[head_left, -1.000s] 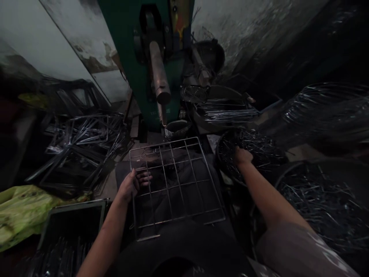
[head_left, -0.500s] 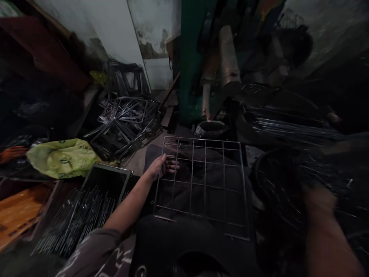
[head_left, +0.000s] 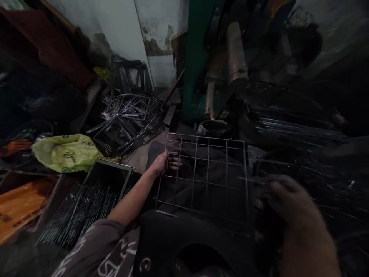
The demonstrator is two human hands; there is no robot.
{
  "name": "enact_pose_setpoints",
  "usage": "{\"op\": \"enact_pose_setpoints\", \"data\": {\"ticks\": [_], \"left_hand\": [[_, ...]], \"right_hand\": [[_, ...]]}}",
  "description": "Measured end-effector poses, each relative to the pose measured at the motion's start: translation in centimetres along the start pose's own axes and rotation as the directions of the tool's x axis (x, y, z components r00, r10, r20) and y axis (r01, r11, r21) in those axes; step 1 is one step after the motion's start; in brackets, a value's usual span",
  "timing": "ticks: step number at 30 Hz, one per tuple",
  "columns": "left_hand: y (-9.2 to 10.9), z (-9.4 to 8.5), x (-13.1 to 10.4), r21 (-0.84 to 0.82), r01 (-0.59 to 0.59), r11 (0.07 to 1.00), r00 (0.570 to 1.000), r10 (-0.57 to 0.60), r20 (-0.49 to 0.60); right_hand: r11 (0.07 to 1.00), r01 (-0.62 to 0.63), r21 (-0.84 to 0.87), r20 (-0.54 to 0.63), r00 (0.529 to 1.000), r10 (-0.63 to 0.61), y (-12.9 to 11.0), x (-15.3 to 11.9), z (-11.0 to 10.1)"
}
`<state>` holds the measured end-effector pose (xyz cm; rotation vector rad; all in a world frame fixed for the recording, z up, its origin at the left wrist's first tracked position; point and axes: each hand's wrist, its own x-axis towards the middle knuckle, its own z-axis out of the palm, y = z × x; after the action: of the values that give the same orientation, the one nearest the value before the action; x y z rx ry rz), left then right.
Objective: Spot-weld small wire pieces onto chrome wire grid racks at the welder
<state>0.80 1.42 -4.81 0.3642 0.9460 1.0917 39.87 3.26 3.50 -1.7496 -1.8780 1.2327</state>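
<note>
A rectangular wire rack [head_left: 208, 159] with crossing bars lies tilted over my dark-clothed lap. My left hand [head_left: 162, 163] holds the left edge of its frame, with the thumb on top and the other fingers reaching underneath. To the right of the rack, my right hand [head_left: 285, 196] is blurred by motion, its fingers pinched together. From its fingertips a thin metal rod [head_left: 249, 179] points left, its tip overlapping the rack's right side; whether they touch is unclear.
Behind my right hand, a dark basin [head_left: 325, 169] holds loose wire pieces. At left stand a tray of metal rods [head_left: 83, 211], a yellow plastic bag [head_left: 67, 154] and a pile of wire frames [head_left: 129, 115]. A green machine [head_left: 191, 77] rises ahead. An orange-gloved hand [head_left: 19, 146] shows far left.
My right hand has come up out of the basin and moved left toward the rack, now with a thin rod in it. My left hand keeps its hold on the rack.
</note>
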Motion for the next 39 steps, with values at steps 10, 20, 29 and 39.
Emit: {"op": "enact_pose_setpoints", "data": {"ticks": [10,20,29,39], "left_hand": [[-0.5,-0.7,0.1,-0.025,-0.007,1.000,1.000,0.007,-0.017],[-0.5,-0.9,0.1,-0.052,-0.026,0.998,1.000,0.027,0.004],[-0.4,-1.0,0.1,-0.058,-0.030,0.998,1.000,0.029,-0.012],[-0.2,-0.3,-0.3,-0.094,-0.051,0.994,0.998,0.047,-0.044]], "right_hand": [[0.881,0.053,0.470,0.239,0.953,-0.185,-9.0,2.2,5.1],[0.922,-0.013,0.387,0.012,1.000,0.009,-8.1,8.2,9.3],[0.978,0.115,-0.173,0.006,0.993,-0.116,-7.9,8.9,7.6],[0.835,-0.142,0.532,-0.085,0.972,0.219,-8.3,9.6,8.9]]}}
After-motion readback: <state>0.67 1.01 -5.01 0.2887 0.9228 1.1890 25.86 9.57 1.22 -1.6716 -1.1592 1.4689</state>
